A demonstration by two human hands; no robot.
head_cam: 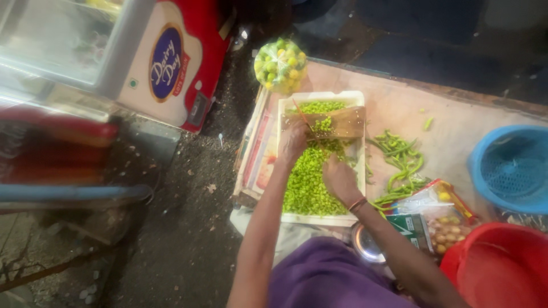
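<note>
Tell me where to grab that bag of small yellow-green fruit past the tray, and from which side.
Grip the bag of fruit by its gathered neck, which seems to sit at the top end, coming from above. The body is round, bulging and slippery plastic, so a pinch there would likely slide. Approach from the far side of the white tray, clear of the wooden board and both hands.

Around the white tray (354, 162), much stays unclear. The left hand (294, 142) covers part of the wooden board (342, 122), and its fingers (301, 130) blur so the grip cannot be read. The right hand (341, 179) hides chopped green pieces (305, 182) beneath it. Right of the tray, the blue basket (508, 168) and red tub (502, 268) run off the picture's edge.
</note>
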